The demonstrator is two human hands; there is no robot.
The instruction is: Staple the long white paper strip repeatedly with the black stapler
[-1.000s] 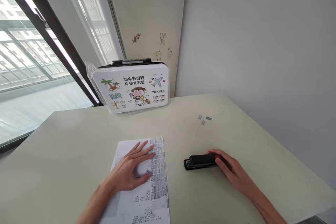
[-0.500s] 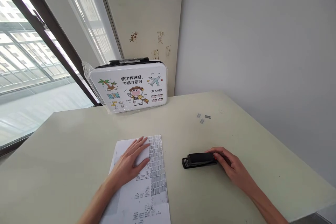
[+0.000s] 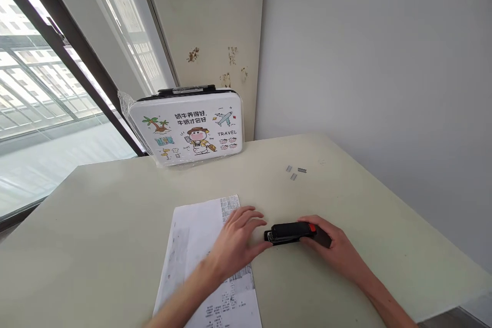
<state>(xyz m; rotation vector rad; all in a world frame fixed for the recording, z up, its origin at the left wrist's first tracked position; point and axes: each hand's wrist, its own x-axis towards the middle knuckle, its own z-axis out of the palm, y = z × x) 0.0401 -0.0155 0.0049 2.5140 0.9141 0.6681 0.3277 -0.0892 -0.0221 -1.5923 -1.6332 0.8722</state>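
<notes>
Stapler (image 3: pixel 289 232) lies on the bench (image 3: pixel 115 205), right hand (image 3: pixel 326 240) clasping its rear, open left hand (image 3: pixel 236 241) at nine o'clock; lifting needs firmer hold.

A home room – balcony window (image 3: pixel 46 113), plain table (image 3: pixel 115 205)

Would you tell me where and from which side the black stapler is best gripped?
Probably around its rear end, from the right: the stapler lies flat, lengthwise left to right, and the right hand already wraps that end.
</notes>
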